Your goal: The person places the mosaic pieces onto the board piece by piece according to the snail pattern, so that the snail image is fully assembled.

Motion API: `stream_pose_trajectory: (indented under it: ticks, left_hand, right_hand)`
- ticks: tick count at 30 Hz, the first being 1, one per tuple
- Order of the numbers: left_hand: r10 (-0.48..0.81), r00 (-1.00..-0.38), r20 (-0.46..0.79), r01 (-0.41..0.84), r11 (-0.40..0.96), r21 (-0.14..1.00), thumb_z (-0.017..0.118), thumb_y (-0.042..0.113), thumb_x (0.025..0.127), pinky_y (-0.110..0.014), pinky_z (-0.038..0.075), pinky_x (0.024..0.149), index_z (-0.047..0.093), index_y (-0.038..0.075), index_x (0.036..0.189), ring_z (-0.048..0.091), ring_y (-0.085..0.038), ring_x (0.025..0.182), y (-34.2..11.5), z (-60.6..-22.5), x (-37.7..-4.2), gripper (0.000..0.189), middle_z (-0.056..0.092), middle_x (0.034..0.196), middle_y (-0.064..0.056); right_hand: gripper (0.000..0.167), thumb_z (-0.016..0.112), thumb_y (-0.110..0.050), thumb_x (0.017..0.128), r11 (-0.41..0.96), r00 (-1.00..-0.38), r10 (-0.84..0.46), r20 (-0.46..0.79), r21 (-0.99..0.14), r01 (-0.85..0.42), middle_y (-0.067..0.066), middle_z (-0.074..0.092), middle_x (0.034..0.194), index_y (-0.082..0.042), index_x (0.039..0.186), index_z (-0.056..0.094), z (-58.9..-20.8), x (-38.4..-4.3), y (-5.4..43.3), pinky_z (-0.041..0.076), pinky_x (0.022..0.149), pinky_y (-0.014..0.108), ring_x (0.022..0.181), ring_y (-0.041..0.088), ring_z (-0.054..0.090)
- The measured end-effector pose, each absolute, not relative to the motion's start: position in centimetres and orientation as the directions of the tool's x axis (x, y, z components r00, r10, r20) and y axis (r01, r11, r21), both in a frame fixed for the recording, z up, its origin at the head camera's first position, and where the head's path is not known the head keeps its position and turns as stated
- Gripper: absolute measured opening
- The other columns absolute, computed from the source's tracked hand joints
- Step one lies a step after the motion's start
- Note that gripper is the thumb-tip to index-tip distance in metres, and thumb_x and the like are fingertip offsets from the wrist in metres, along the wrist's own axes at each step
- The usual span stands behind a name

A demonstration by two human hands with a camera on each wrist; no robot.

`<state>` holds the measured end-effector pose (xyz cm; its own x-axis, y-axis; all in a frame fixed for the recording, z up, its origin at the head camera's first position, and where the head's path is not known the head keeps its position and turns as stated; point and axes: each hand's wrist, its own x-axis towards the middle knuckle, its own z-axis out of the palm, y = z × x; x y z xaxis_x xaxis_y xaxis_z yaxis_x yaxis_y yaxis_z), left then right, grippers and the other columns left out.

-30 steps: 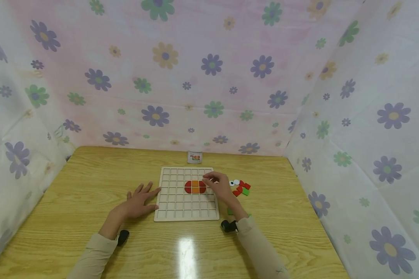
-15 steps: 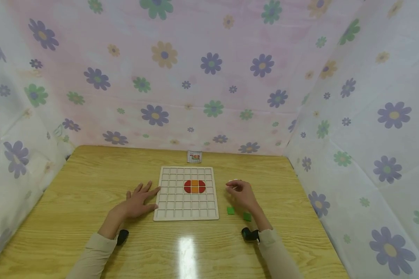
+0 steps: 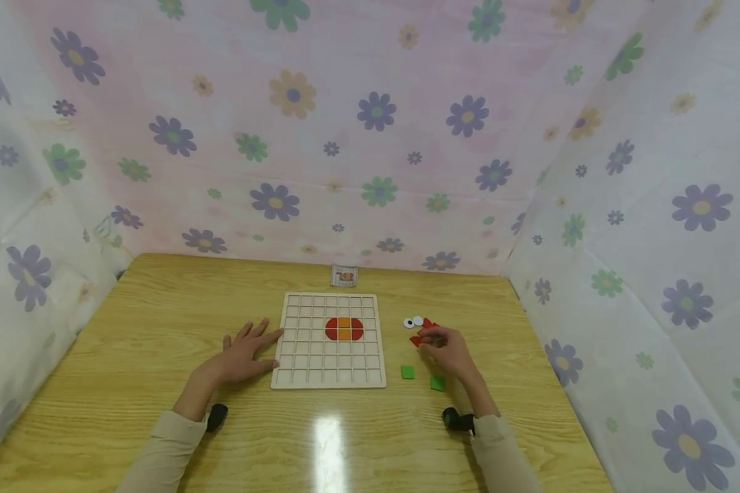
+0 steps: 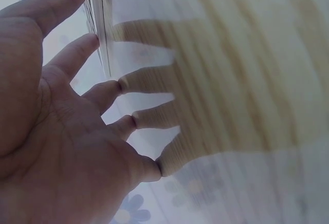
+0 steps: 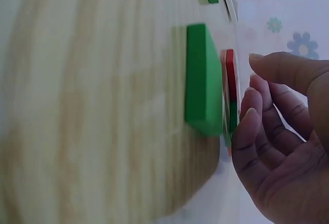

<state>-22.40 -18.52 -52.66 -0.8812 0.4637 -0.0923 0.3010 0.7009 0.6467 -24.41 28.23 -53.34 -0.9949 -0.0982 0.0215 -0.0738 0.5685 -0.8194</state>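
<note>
A pale wooden grid board lies on the table, with red and orange pieces forming a rounded block in its cells. My left hand rests at the board's left edge, fingers spread, thumb and index finger touching it. To the right of the board, my right hand hovers over a small group of red pieces, partly hiding them. In the right wrist view the thumb and loosely bent fingers stand apart, nothing visible between them. Two round white eye pieces lie just beyond.
Two green square pieces, a left one and a right one, lie nearer the front, right of the board. A small picture card sits behind the board. Flowered cloth hangs around the back and sides of the table.
My right hand has moved right, from above the board to the loose pieces, uncovering the red and orange block and later the eye pieces. The left hand stays put.
</note>
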Motion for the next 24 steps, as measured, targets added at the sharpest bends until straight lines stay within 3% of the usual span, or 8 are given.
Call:
stream_pose_trajectory:
  ticks: [11,24]
  left_hand:
    - [0.46,-0.884,-0.087,0.303,0.704,0.642,0.068,0.036,0.098,-0.088,0.0,0.101,0.043,0.008,0.155,0.005,-0.062,0.148,-18.2,-52.5,-22.4,0.068,0.018,0.163,-0.033]
    - [0.465,-0.881,-0.084,0.309,0.702,0.642,0.067,0.036,0.099,-0.088,0.0,0.101,0.042,0.008,0.156,0.005,-0.062,0.148,-18.5,-52.6,-22.4,0.068,0.017,0.164,-0.033]
  right_hand:
    - [0.016,0.073,-0.001,0.091,0.619,-0.996,-0.083,0.015,-0.783,-0.063,0.016,0.073,0.099,0.003,0.106,0.075,-53.0,-23.5,29.5,0.053,0.076,0.025,0.085,0.019,0.066]
    - [0.023,0.075,-0.004,0.09,0.603,-0.965,-0.26,-0.039,-0.787,-0.131,0.017,0.074,0.102,0.006,0.11,0.073,-52.7,-21.2,31.6,0.054,0.074,0.025,0.085,0.018,0.066]
